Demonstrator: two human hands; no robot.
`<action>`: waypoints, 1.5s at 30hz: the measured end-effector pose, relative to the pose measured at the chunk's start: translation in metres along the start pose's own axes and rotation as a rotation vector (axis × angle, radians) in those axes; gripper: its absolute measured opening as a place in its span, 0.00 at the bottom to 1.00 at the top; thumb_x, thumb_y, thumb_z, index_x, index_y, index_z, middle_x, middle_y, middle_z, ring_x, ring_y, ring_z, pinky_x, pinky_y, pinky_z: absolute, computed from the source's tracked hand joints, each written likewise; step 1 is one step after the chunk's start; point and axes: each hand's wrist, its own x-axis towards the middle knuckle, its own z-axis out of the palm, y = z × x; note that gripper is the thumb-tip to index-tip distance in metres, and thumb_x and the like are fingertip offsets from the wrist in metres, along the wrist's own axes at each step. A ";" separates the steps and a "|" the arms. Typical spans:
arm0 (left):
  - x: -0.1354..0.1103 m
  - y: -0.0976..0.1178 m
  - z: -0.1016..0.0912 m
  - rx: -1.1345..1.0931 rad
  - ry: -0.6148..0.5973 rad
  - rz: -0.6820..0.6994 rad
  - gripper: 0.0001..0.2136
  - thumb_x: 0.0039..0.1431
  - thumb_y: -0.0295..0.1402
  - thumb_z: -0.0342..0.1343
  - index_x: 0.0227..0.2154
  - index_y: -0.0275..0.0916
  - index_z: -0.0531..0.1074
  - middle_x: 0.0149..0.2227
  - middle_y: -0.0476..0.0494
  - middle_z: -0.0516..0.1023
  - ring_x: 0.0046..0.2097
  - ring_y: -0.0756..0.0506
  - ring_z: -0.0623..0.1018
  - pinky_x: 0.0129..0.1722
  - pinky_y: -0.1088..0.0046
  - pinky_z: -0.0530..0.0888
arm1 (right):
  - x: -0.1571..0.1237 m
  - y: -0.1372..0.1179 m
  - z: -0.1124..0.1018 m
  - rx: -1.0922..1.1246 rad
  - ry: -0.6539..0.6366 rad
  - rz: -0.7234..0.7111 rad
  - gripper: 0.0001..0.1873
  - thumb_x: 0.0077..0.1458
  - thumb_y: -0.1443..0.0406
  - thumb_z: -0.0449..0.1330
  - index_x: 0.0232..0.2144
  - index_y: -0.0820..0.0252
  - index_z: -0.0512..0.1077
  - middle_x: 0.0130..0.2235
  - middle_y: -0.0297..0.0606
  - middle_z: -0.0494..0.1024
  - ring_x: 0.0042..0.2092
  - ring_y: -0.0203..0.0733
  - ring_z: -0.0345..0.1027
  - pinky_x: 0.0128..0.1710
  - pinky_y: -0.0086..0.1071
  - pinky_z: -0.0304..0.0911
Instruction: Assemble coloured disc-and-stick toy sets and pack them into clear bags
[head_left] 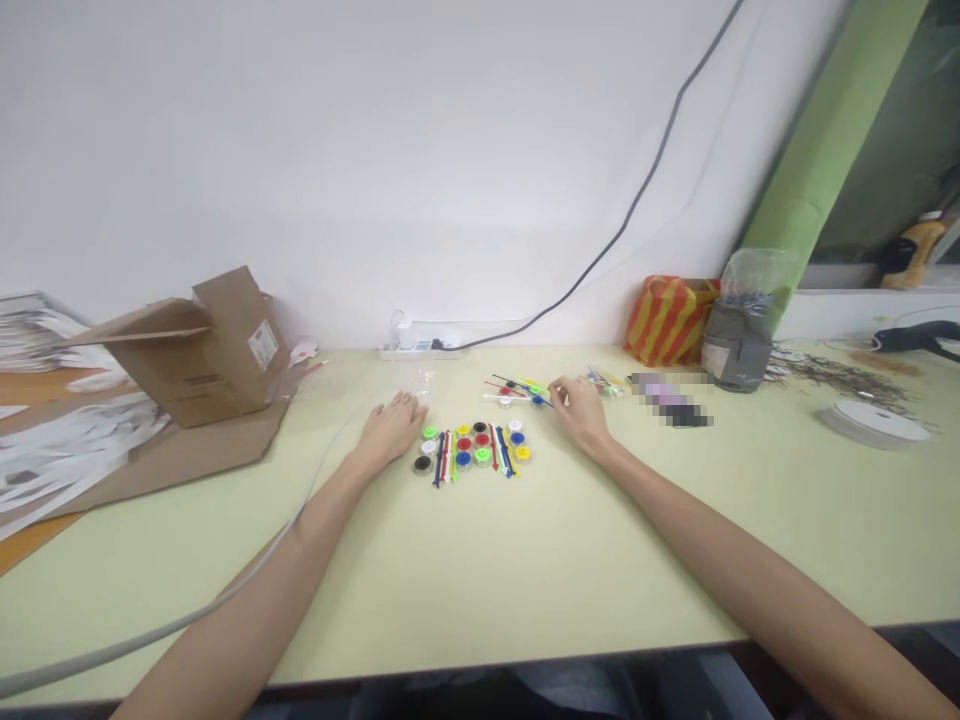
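My left hand rests palm down on the table, fingers stretched out, beside rows of small plastic parts. These are round discs on clear bases, such as a red disc and a green disc, with thin arrow-shaped pieces laid side by side between them. My right hand is at the right end of a loose pile, its fingers curled in towards the thumb. A dark blue arrow in that pile reaches to the fingertips. Whatever lies between them is too small to make out.
Clear bags with coloured pieces lie beyond my right hand. An open cardboard box stands left, near white strips. At the back are a power strip and a striped bag. A grey cable crosses my left forearm.
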 end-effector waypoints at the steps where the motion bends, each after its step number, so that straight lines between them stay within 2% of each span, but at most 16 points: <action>1: 0.000 0.001 0.000 0.001 0.013 0.003 0.24 0.71 0.40 0.36 0.59 0.34 0.67 0.66 0.30 0.64 0.70 0.35 0.59 0.65 0.45 0.58 | 0.000 -0.001 -0.001 0.008 0.009 0.001 0.09 0.61 0.66 0.53 0.34 0.58 0.74 0.30 0.39 0.77 0.39 0.47 0.66 0.44 0.37 0.55; 4: -0.001 0.009 -0.004 0.008 0.090 0.016 0.23 0.70 0.37 0.38 0.62 0.33 0.65 0.67 0.31 0.62 0.71 0.37 0.57 0.67 0.47 0.55 | -0.002 -0.004 -0.004 0.032 0.074 -0.008 0.10 0.62 0.65 0.53 0.34 0.58 0.74 0.30 0.39 0.77 0.38 0.47 0.66 0.44 0.38 0.56; 6: -0.002 0.018 -0.012 0.013 0.218 0.058 0.24 0.70 0.35 0.38 0.63 0.33 0.64 0.67 0.31 0.61 0.71 0.38 0.58 0.68 0.49 0.55 | -0.004 -0.007 -0.008 0.049 0.152 -0.026 0.10 0.62 0.64 0.53 0.34 0.58 0.74 0.29 0.38 0.76 0.37 0.46 0.66 0.44 0.38 0.57; 8: -0.004 0.027 -0.023 0.003 0.361 0.190 0.23 0.70 0.35 0.39 0.63 0.32 0.65 0.66 0.32 0.64 0.69 0.38 0.62 0.67 0.51 0.59 | -0.006 -0.013 -0.012 0.073 0.223 -0.049 0.10 0.62 0.64 0.53 0.35 0.58 0.74 0.28 0.37 0.75 0.36 0.46 0.65 0.44 0.38 0.57; 10: -0.007 0.035 -0.035 -0.014 0.472 0.353 0.21 0.71 0.33 0.41 0.62 0.36 0.67 0.65 0.36 0.66 0.68 0.40 0.64 0.67 0.52 0.61 | -0.009 -0.021 -0.016 0.108 0.266 -0.070 0.10 0.62 0.63 0.53 0.35 0.58 0.74 0.28 0.37 0.74 0.35 0.45 0.64 0.42 0.38 0.58; 13: -0.014 0.044 -0.049 -0.048 0.571 0.561 0.20 0.70 0.29 0.43 0.61 0.41 0.69 0.63 0.40 0.70 0.66 0.42 0.66 0.67 0.51 0.62 | -0.016 -0.039 -0.022 0.188 0.289 -0.105 0.10 0.63 0.63 0.53 0.36 0.57 0.74 0.32 0.38 0.76 0.35 0.45 0.65 0.42 0.39 0.60; 15: -0.019 0.049 -0.055 -0.062 0.613 0.651 0.19 0.70 0.27 0.44 0.60 0.42 0.69 0.62 0.41 0.71 0.66 0.43 0.66 0.68 0.52 0.62 | -0.021 -0.053 -0.026 0.257 0.287 -0.128 0.11 0.64 0.64 0.51 0.38 0.57 0.74 0.36 0.40 0.77 0.37 0.45 0.67 0.43 0.39 0.62; 19: -0.027 0.061 -0.060 -0.087 0.617 0.790 0.18 0.69 0.26 0.48 0.59 0.44 0.69 0.61 0.43 0.73 0.66 0.44 0.66 0.68 0.52 0.62 | -0.030 -0.078 -0.032 0.374 0.253 -0.197 0.14 0.64 0.66 0.50 0.47 0.55 0.73 0.44 0.42 0.78 0.46 0.46 0.70 0.47 0.41 0.65; 23: -0.034 0.073 -0.062 -0.063 0.601 0.915 0.19 0.69 0.24 0.48 0.60 0.44 0.67 0.61 0.42 0.72 0.67 0.43 0.65 0.69 0.51 0.59 | -0.031 -0.085 -0.035 0.424 0.270 -0.248 0.20 0.64 0.67 0.51 0.57 0.52 0.67 0.56 0.43 0.73 0.57 0.48 0.66 0.54 0.45 0.65; 27: -0.038 0.080 -0.063 -0.010 0.611 0.931 0.22 0.70 0.22 0.46 0.62 0.45 0.64 0.62 0.43 0.71 0.67 0.42 0.64 0.69 0.46 0.54 | -0.029 -0.079 -0.034 0.398 0.328 -0.173 0.23 0.63 0.65 0.53 0.61 0.52 0.62 0.60 0.45 0.69 0.57 0.48 0.66 0.51 0.44 0.64; 32: -0.038 0.081 -0.060 -0.076 0.588 0.930 0.20 0.70 0.24 0.47 0.60 0.49 0.67 0.59 0.44 0.74 0.65 0.42 0.67 0.69 0.46 0.54 | -0.026 -0.074 -0.035 0.388 0.328 -0.086 0.20 0.63 0.64 0.54 0.57 0.55 0.64 0.55 0.45 0.73 0.49 0.46 0.68 0.48 0.41 0.63; 37: -0.038 0.082 -0.059 -0.094 0.604 0.946 0.19 0.70 0.24 0.48 0.57 0.49 0.70 0.58 0.46 0.76 0.64 0.42 0.69 0.68 0.48 0.58 | -0.023 -0.074 -0.038 0.460 0.288 -0.023 0.20 0.61 0.62 0.57 0.55 0.57 0.67 0.43 0.40 0.78 0.43 0.44 0.68 0.44 0.38 0.62; 40: -0.039 0.082 -0.060 -0.039 0.656 0.986 0.19 0.69 0.23 0.49 0.57 0.49 0.70 0.58 0.47 0.76 0.65 0.42 0.68 0.67 0.51 0.59 | -0.020 -0.070 -0.039 0.469 0.257 0.015 0.11 0.60 0.60 0.59 0.42 0.57 0.75 0.39 0.39 0.79 0.41 0.44 0.69 0.41 0.37 0.62; 42: -0.039 0.082 -0.061 0.014 0.686 1.012 0.19 0.68 0.22 0.49 0.57 0.48 0.68 0.59 0.48 0.75 0.65 0.43 0.67 0.67 0.52 0.58 | -0.019 -0.067 -0.039 0.471 0.249 0.035 0.08 0.59 0.59 0.60 0.34 0.57 0.75 0.38 0.40 0.79 0.41 0.44 0.69 0.40 0.37 0.62; 45: -0.038 0.083 -0.059 0.057 0.682 0.967 0.19 0.68 0.22 0.49 0.57 0.48 0.66 0.62 0.47 0.72 0.67 0.43 0.65 0.67 0.52 0.58 | -0.018 -0.067 -0.040 0.497 0.285 0.043 0.08 0.60 0.60 0.58 0.32 0.57 0.72 0.38 0.40 0.79 0.43 0.44 0.70 0.43 0.37 0.64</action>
